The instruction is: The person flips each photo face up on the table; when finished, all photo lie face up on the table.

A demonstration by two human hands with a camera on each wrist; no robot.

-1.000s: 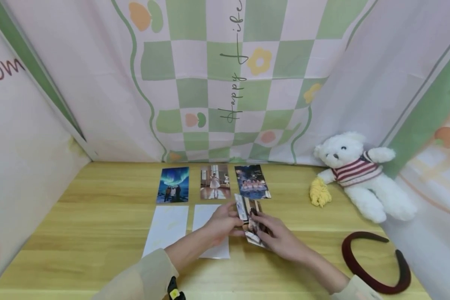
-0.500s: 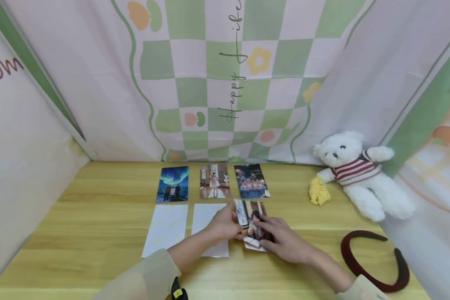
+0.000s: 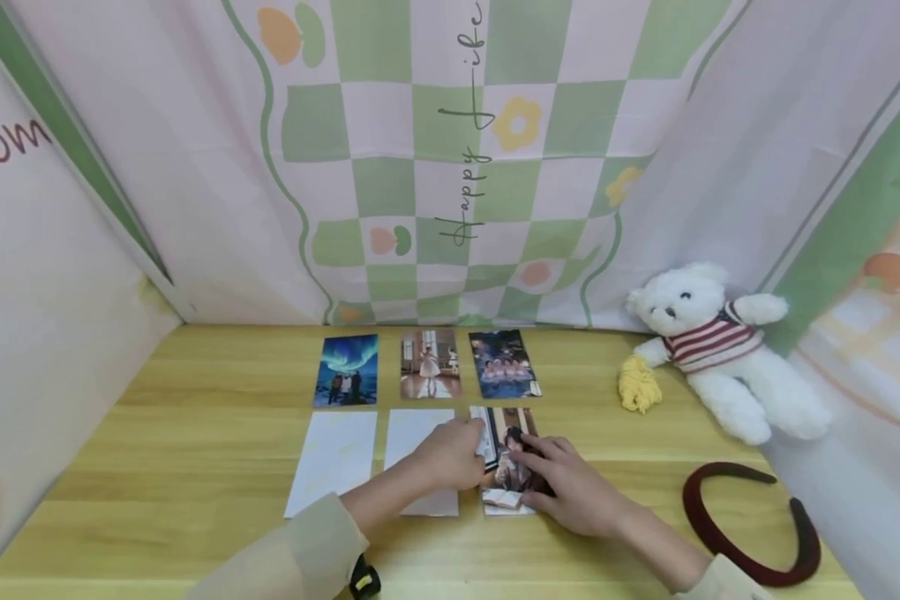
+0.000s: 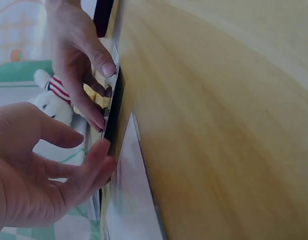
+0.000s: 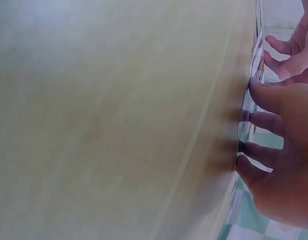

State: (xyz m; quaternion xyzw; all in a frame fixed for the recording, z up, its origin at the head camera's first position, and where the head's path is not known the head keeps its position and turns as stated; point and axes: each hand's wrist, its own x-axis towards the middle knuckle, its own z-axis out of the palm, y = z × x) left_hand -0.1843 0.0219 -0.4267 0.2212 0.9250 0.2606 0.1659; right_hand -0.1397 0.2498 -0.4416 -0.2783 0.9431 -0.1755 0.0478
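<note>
A photo print (image 3: 506, 472) of a seated person with a book lies at the right end of the nearer row on the wooden table. My left hand (image 3: 452, 454) is at its left edge; in the left wrist view the left fingers (image 4: 96, 162) reach the print while the thumb stands apart. Spread over the print's right side, my right hand (image 3: 576, 493) rests its fingertips on it. The right wrist view shows those right fingers (image 5: 264, 125) touching the print, which is seen edge-on. Left of it lie two white sheets, one fully visible (image 3: 336, 458), the other (image 3: 418, 427) partly behind my left forearm.
Along the back lie three photos: an aurora scene (image 3: 347, 371), a dancer (image 3: 430, 364) and a group at night (image 3: 506, 364). To the right are a white teddy bear (image 3: 727, 350), yellow yarn (image 3: 640, 385) and a dark red headband (image 3: 701, 517). A checkered curtain (image 3: 450, 167) hangs behind.
The photo print has come down and turned straighter, in line with the white sheets. My left hand has loosened from its left edge, and my right hand has moved slightly with it.
</note>
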